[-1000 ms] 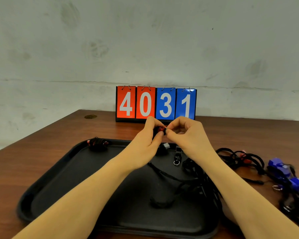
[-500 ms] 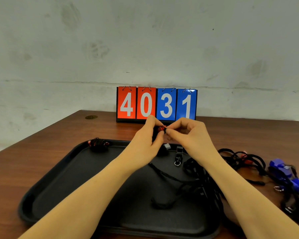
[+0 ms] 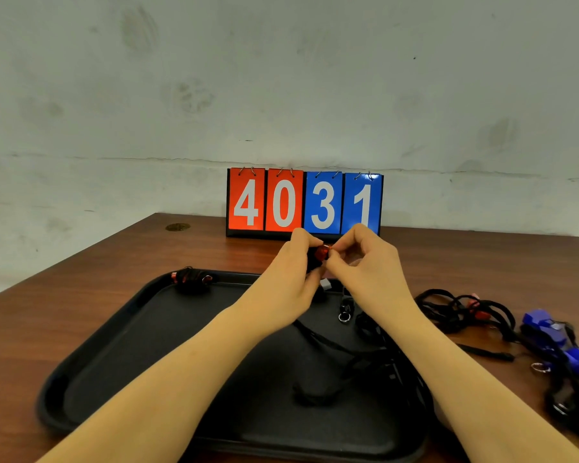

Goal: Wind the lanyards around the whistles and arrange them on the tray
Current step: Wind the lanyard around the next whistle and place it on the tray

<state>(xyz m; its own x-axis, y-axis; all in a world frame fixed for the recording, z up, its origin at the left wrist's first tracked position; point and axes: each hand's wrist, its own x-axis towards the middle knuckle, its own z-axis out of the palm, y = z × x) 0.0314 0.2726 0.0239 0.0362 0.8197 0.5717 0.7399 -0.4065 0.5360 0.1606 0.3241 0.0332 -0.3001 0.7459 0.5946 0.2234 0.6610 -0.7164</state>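
Holding a red whistle (image 3: 322,252) between both hands, you have it raised above the far edge of the tray (image 3: 121,342), in front of the scoreboard (image 3: 304,203). Your left hand (image 3: 286,279) is closed on its dark, cord-wrapped part, and your right hand (image 3: 365,265) pinches at the red end with thumb and forefinger. A black lanyard (image 3: 328,345) trails down from your hands and ends in a loose heap on the tray's near right part, beside a small metal ring (image 3: 344,317). One wound whistle (image 3: 193,279) lies in the tray's far left corner. On the table (image 3: 64,295), right of the tray, sit a tangle of black cords (image 3: 462,310) with red bits and, farther right, blue whistles (image 3: 545,325) with their own cords.
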